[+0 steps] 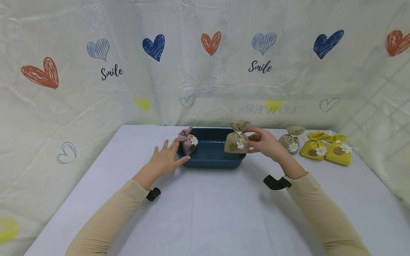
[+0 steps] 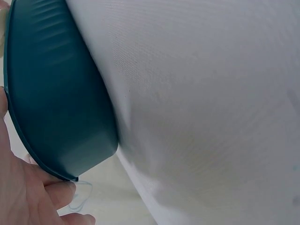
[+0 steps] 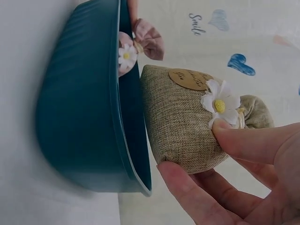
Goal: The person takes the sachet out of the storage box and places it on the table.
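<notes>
A dark teal tray [image 1: 211, 163] stands on the table, a pink sachet [image 1: 187, 144] with a white flower inside its left end. Against that left end rests my left hand [image 1: 164, 160], its fingers spread and fairly straight; in the left wrist view they touch the tray's rim [image 2: 28, 145]. My right hand [image 1: 266, 144] pinches a tan burlap sachet [image 1: 235, 144] between thumb and fingers over the tray's right end. Up close in the right wrist view, that sachet carries a white flower [image 3: 220, 103] and a round brown label [image 3: 187, 78].
To the right of the tray sit a greyish-beige sachet [image 1: 290, 140] and two yellow sachets, one nearer [image 1: 312, 147] and one farther right [image 1: 337, 151]. Behind the white table [image 1: 205, 213] hangs a curtain [image 1: 205, 78] printed with hearts.
</notes>
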Demonstrator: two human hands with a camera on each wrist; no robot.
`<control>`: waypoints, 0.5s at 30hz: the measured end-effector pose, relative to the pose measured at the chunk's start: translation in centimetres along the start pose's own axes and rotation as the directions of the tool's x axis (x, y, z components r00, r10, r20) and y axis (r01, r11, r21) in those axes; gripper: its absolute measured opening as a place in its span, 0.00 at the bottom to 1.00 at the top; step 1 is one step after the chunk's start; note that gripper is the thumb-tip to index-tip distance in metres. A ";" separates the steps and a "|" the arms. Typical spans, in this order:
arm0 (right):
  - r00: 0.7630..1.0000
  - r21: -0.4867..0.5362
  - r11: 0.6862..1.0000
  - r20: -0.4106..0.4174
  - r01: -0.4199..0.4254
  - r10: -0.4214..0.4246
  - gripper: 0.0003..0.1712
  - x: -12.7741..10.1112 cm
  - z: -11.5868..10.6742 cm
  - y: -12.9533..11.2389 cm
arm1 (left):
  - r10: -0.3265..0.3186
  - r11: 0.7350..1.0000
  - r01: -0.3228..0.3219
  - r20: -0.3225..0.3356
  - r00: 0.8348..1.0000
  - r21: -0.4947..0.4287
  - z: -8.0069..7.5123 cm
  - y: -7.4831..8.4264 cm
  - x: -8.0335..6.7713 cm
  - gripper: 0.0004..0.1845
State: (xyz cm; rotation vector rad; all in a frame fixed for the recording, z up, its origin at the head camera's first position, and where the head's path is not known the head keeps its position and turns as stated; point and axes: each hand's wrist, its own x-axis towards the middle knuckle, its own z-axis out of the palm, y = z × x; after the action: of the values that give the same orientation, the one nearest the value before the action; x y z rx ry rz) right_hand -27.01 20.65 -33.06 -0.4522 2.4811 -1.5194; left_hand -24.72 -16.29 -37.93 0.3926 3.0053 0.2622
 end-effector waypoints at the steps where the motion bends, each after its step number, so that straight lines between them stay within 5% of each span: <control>1: 1.000 0.000 1.000 -0.004 -0.003 0.003 0.30 -0.1 -0.2 0.1 | -0.001 1.000 0.001 0.001 1.000 -0.001 0.0 0.0 0.0 0.49; 15: 1.000 -0.019 1.000 -0.025 -0.005 0.004 0.32 -1.5 -1.9 0.4 | 0.007 1.000 -0.007 -0.006 1.000 0.005 0.1 -0.2 0.2 0.50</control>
State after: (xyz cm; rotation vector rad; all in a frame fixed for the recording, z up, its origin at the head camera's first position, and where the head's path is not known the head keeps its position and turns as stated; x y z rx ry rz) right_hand -26.29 22.90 -32.51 -0.4332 2.5159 -1.5099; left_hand -24.91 -16.41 -38.12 0.4042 3.0112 0.2577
